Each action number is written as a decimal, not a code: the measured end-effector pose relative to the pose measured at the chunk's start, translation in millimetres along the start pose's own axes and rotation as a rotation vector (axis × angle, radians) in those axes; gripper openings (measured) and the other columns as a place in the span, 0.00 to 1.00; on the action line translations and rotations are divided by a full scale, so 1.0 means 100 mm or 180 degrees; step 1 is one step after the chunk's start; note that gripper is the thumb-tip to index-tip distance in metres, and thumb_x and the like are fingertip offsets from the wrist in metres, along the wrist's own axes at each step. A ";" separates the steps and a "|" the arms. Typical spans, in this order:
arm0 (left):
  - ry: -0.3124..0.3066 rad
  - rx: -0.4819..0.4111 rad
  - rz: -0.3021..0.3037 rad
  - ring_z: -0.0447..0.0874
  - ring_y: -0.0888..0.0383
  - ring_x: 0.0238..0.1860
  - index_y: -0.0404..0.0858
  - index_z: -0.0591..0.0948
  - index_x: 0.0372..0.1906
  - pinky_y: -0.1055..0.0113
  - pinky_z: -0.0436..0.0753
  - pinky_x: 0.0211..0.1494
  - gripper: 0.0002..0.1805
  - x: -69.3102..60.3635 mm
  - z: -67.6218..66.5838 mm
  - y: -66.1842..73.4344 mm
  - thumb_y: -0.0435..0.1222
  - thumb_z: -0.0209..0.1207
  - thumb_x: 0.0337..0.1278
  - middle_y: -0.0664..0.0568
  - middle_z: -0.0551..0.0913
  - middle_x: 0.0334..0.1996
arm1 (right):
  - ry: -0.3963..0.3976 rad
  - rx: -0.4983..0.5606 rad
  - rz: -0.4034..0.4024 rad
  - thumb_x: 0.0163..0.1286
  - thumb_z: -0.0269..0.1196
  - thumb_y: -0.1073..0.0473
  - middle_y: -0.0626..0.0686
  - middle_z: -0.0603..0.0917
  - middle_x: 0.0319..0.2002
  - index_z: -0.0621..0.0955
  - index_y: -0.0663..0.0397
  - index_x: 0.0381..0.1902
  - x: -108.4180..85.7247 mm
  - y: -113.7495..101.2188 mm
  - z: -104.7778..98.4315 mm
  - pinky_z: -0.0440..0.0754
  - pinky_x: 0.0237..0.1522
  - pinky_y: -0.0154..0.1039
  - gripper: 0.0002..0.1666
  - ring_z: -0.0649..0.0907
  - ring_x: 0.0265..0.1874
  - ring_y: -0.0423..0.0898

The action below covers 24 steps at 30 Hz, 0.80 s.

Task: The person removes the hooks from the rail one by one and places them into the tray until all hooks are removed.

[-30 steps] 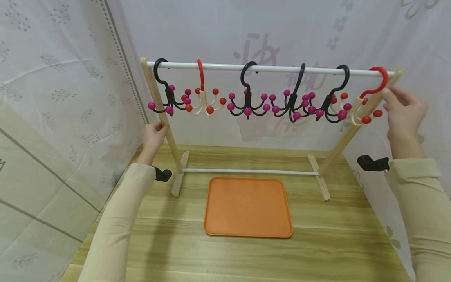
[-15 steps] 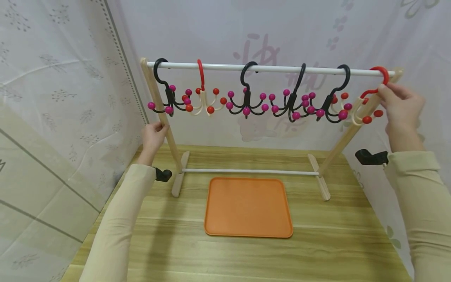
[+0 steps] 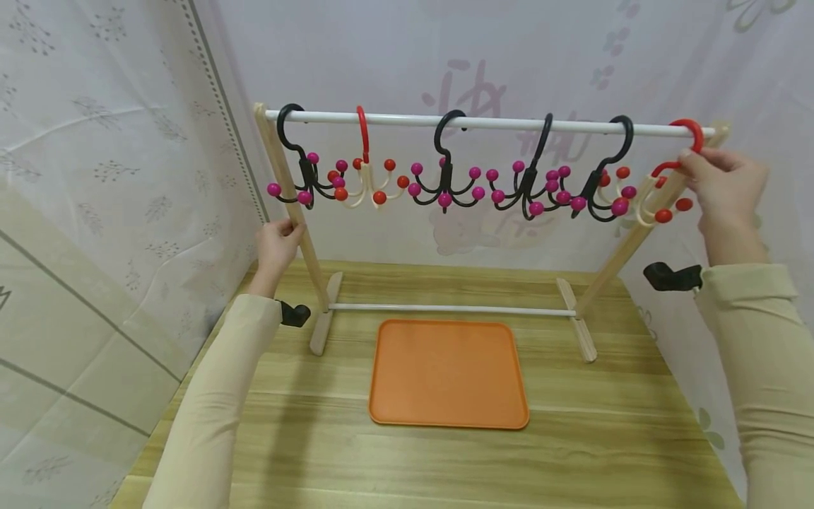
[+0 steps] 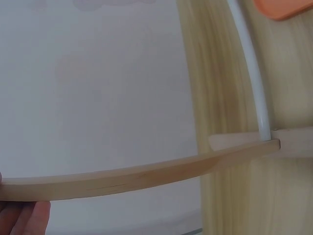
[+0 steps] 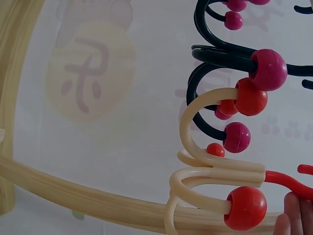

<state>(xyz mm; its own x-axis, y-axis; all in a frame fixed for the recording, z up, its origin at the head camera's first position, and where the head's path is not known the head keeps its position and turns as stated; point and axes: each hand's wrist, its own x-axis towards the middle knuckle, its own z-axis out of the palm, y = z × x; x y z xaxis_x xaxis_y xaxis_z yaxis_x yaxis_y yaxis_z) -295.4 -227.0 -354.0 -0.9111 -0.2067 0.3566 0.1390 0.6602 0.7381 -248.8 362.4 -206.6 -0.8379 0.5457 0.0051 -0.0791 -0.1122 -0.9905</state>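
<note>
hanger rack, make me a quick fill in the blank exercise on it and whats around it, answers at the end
From the top rail hang ____ hangers in all. The right hand holds the end hanger by its ____ hook. The left hand grips an upright made of ____. The tray is coloured ____.

Missing words: six; red; wood; orange.

we see a red-hooked hanger (image 3: 665, 167), its cream prongs (image 5: 185, 125) tipped with red balls (image 5: 247, 208), hanging at the right end of the upright wooden rack (image 3: 612, 266)'s white rail (image 3: 496, 124).
</note>
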 end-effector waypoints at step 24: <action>-0.0037 0.0023 0.0010 0.77 0.50 0.33 0.28 0.81 0.38 0.69 0.70 0.30 0.16 0.00 -0.02 0.01 0.38 0.50 0.59 0.38 0.81 0.34 | 0.0285 0.0268 -0.0558 0.35 0.75 0.54 0.47 0.79 0.37 0.82 0.53 0.35 -0.06 -0.10 0.01 0.71 0.25 0.24 0.25 0.78 0.27 0.38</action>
<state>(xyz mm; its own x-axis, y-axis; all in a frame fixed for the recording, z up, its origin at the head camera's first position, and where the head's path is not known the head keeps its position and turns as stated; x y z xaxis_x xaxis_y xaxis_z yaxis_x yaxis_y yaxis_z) -294.7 -228.1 -351.8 -0.9151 -0.1962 0.3522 0.1392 0.6660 0.7328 -243.2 359.0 -196.3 -0.7563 0.6343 0.1603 -0.2674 -0.0761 -0.9606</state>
